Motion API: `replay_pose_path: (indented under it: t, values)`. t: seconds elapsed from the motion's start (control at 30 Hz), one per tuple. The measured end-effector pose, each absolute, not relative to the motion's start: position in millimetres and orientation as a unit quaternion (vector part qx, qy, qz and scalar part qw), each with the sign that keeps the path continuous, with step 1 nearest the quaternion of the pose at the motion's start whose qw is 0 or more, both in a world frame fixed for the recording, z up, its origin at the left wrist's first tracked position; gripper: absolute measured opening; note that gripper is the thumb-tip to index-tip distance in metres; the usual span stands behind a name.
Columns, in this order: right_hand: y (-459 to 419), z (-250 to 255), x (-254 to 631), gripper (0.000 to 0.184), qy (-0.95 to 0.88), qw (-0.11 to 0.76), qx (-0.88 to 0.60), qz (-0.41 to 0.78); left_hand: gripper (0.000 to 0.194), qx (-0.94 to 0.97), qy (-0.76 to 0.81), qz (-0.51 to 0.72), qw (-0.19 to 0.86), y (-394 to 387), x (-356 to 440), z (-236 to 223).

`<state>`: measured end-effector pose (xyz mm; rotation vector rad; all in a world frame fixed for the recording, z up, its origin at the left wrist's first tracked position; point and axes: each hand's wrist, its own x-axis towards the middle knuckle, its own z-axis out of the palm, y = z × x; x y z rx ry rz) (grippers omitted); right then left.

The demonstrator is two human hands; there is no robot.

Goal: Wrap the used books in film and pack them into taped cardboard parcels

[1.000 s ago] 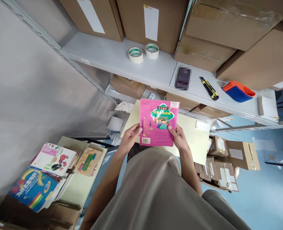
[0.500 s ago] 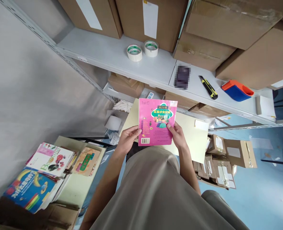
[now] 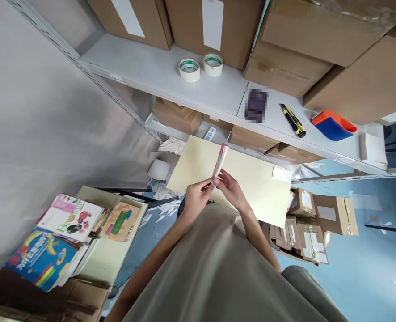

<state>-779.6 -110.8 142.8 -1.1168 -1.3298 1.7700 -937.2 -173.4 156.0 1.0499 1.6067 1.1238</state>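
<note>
A thin pink book stands nearly edge-on between my hands, above the pale yellow board. My left hand pinches its lower end from the left. My right hand grips the same end from the right, with fingers along the pages. Only the book's narrow edge and a sliver of its cover show. At the board's right end lies a small white label pad.
Stacked books lie on a table at left. The shelf ahead holds tape rolls, a utility knife, a blurred dark object, an orange-and-blue holder and large cartons. Smaller cardboard boxes sit at right.
The pink book has turned from its printed cover facing me to edge-on. My hands have come close together at its lower end, the left moving right and the right moving left.
</note>
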Motion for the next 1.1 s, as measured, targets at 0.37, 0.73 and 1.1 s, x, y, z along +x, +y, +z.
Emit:
replay_pose_path:
  t: [0.37, 0.73, 1.1]
  values:
    - [-94.3, 170.5, -740.2, 0.052, -0.449, 0.387, -0.419, 0.687, 0.054, 0.447, 0.677, 0.515, 0.276, -171.5, -964.9, 193.2]
    - [-98.5, 186.3, -719.7, 0.05, -0.409, 0.387, -0.388, 0.73, 0.054, 0.339, 0.565, 0.528, 0.536, -177.1, -1000.0, 191.3]
    - [-92.4, 193.1, -715.4, 0.059, -0.467, 0.364, -0.417, 0.689, 0.049, 0.332, 0.572, 0.533, 0.528, -177.0, -1002.1, 198.2]
